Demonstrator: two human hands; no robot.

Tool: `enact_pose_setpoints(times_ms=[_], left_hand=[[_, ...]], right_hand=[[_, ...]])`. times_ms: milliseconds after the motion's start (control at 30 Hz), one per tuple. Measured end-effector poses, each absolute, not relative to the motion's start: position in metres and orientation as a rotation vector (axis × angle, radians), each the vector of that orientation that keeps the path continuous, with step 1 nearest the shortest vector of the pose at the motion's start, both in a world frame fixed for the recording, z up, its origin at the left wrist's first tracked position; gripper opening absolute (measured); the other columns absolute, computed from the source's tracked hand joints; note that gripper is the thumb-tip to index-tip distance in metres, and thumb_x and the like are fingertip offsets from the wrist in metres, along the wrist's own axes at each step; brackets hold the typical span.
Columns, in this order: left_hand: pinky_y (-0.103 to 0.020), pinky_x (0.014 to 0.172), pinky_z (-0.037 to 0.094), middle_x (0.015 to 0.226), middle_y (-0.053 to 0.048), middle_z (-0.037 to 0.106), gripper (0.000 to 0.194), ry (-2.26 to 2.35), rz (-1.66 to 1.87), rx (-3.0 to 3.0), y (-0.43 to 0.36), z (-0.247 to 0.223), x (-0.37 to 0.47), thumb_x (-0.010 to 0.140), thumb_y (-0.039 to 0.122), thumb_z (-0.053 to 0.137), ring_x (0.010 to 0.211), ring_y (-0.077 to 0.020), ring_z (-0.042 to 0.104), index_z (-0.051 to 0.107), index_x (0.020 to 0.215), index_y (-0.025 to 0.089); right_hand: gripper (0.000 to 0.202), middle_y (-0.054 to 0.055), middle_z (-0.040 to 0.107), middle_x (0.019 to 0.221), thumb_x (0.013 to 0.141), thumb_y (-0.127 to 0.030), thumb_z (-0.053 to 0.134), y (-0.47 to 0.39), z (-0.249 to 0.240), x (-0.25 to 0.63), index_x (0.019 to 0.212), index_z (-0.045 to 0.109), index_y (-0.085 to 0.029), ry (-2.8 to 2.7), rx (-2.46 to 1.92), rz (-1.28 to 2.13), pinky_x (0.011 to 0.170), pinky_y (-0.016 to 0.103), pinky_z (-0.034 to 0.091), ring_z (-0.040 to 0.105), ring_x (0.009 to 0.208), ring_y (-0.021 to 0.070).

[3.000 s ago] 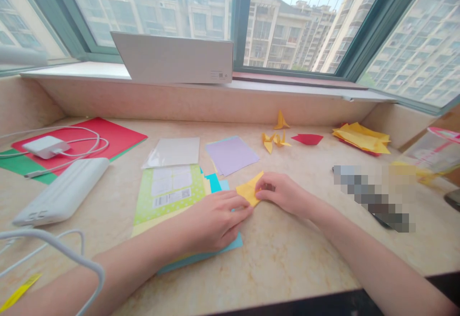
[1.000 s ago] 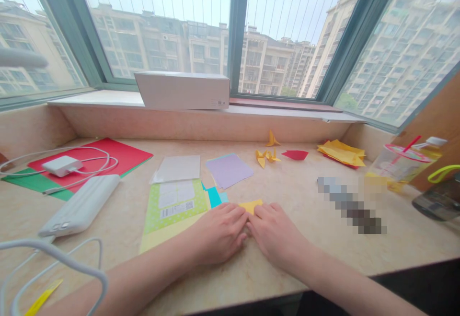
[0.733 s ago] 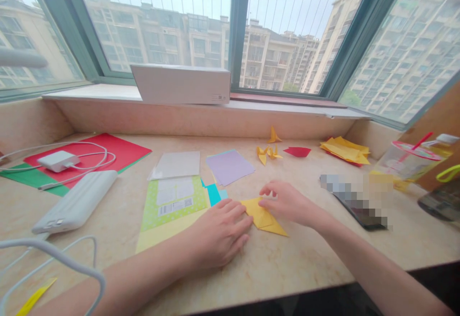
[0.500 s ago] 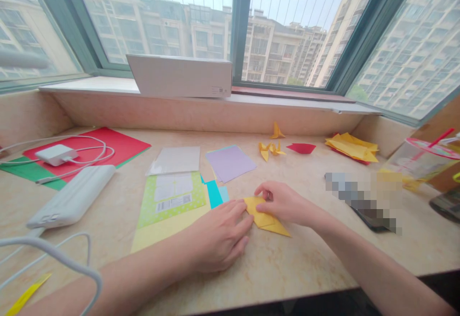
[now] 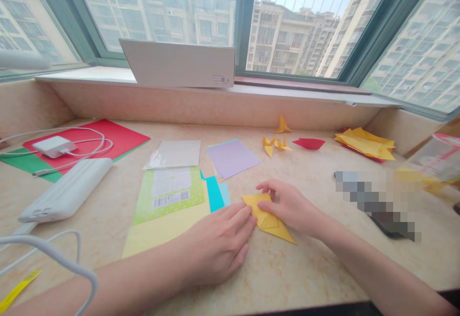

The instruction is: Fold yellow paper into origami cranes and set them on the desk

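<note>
A folded yellow paper (image 5: 269,221) lies on the stone counter between my two hands, one pointed corner aimed at the lower right. My left hand (image 5: 221,244) rests palm down on the counter, its fingertips pressing the paper's left edge. From the right, my right hand (image 5: 287,204) grips the paper's upper right part, thumb on top and the index finger curled above it. Beyond the hands stand small folded yellow paper shapes (image 5: 276,144) beside a red folded piece (image 5: 309,143).
Purple paper (image 5: 233,158), a green dotted packet (image 5: 168,196) and blue strips (image 5: 214,194) lie ahead and left. A white power bank (image 5: 68,189) with cables is at left. At right are yellow sheets (image 5: 365,143), a pixelated dark object (image 5: 391,229) and a plastic cup (image 5: 436,155).
The camera view has shifted slightly. Both hands stay at the yellow paper, and more of its folded flap shows beneath my right thumb.
</note>
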State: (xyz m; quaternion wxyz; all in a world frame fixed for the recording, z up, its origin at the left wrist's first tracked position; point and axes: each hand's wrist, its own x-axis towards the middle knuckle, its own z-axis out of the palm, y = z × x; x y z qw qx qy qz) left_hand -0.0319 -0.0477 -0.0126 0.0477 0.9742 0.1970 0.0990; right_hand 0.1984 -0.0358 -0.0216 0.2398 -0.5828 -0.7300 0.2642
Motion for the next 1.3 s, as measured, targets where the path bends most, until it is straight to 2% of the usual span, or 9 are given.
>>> enact_pose_setpoints(times_ms=[100, 167, 400, 533, 700, 800, 933, 1067, 1300], left_hand=[[-0.042, 0.106, 0.041, 0.122, -0.015, 0.056, 0.039, 0.624, 0.267, 2.919, -0.047, -0.01, -0.032, 0.091, 0.024, 0.047, 0.12, -0.0292, 0.051, 0.05, 0.128, 0.011], [-0.043, 0.106, 0.041, 0.123, -0.015, 0.056, 0.04, 0.607, 0.289, 2.901, -0.047, -0.01, -0.032, 0.091, 0.024, 0.047, 0.12, -0.0293, 0.051, 0.048, 0.129, 0.013], [-0.048, 0.109, 0.038, 0.135, -0.017, 0.054, 0.04, 0.709, 0.359, 2.899, -0.031, -0.018, -0.038, 0.094, 0.028, 0.046, 0.129, -0.0318, 0.047, 0.05, 0.13, 0.011], [-0.049, 0.111, 0.036, 0.139, -0.014, 0.054, 0.039, 0.753, 0.375, 2.875, -0.011, -0.024, -0.042, 0.095, 0.017, 0.041, 0.132, -0.0282, 0.046, 0.05, 0.133, 0.013], [-0.045, 0.109, 0.038, 0.131, -0.01, 0.061, 0.039, 0.612, 0.402, 2.866, -0.011, -0.018, -0.044, 0.089, 0.009, 0.046, 0.128, -0.0258, 0.05, 0.057, 0.126, 0.017], [-0.046, 0.11, 0.036, 0.127, -0.008, 0.063, 0.036, 0.519, 0.387, 2.889, -0.018, -0.01, -0.045, 0.088, 0.01, 0.049, 0.125, -0.0262, 0.051, 0.06, 0.122, 0.019], [-0.044, 0.112, 0.033, 0.128, -0.006, 0.063, 0.03, 0.381, 0.309, 2.913, -0.022, -0.002, -0.046, 0.087, 0.01, 0.052, 0.123, -0.0253, 0.052, 0.064, 0.112, 0.02], [-0.041, 0.113, 0.032, 0.125, -0.004, 0.065, 0.032, 0.243, 0.25, 2.883, -0.019, 0.003, -0.047, 0.086, 0.009, 0.052, 0.121, -0.0221, 0.054, 0.063, 0.115, 0.021], [-0.039, 0.108, 0.038, 0.118, -0.005, 0.068, 0.037, 0.195, 0.233, 2.868, -0.016, 0.006, -0.047, 0.088, 0.005, 0.048, 0.115, -0.0213, 0.059, 0.063, 0.116, 0.023]], right_hand=[[0.012, 0.006, 0.063, 0.113, 0.085, -0.026, 0.065, -0.045, -0.023, 0.196, 0.096, 0.07, -0.024, -2.109, -1.537, 0.498, 0.096, 0.042, 0.04, 0.059, 0.105, 0.0227], [0.008, 0.005, 0.062, 0.116, 0.086, -0.03, 0.067, -0.05, -0.024, 0.195, 0.091, 0.072, -0.027, -2.191, -1.505, 0.436, 0.098, 0.044, 0.037, 0.057, 0.11, 0.0242], [0.013, 0.004, 0.067, 0.114, 0.086, -0.03, 0.068, -0.057, -0.029, 0.197, 0.098, 0.075, -0.03, -2.293, -1.496, 0.394, 0.096, 0.043, 0.038, 0.06, 0.108, 0.024], [0.02, 0.006, 0.068, 0.117, 0.086, -0.026, 0.067, -0.054, -0.026, 0.201, 0.106, 0.073, -0.028, -2.348, -1.503, 0.421, 0.098, 0.045, 0.039, 0.059, 0.111, 0.0254], [0.024, 0.003, 0.066, 0.119, 0.089, -0.019, 0.061, -0.053, -0.011, 0.21, 0.107, 0.072, -0.03, -2.497, -1.362, 0.544, 0.101, 0.043, 0.037, 0.057, 0.115, 0.0235], [0.023, 0.003, 0.067, 0.11, 0.089, -0.018, 0.059, -0.057, -0.001, 0.211, 0.105, 0.072, -0.031, -2.523, -1.382, 0.565, 0.096, 0.04, 0.04, 0.059, 0.105, 0.0217], [0.007, 0.001, 0.066, 0.094, 0.088, -0.029, 0.064, -0.064, 0.001, 0.202, 0.092, 0.069, -0.026, -2.495, -1.467, 0.619, 0.085, 0.036, 0.041, 0.059, 0.09, 0.0201], [0.014, 0.0, 0.064, 0.083, 0.087, -0.032, 0.067, -0.067, -0.008, 0.195, 0.077, 0.065, -0.022, -2.412, -1.481, 0.664, 0.078, 0.033, 0.039, 0.059, 0.083, 0.0175], [0.019, -0.001, 0.064, 0.078, 0.09, -0.029, 0.06, -0.071, -0.014, 0.19, 0.073, 0.065, -0.022, -2.336, -1.485, 0.62, 0.077, 0.033, 0.037, 0.058, 0.081, 0.0172]])
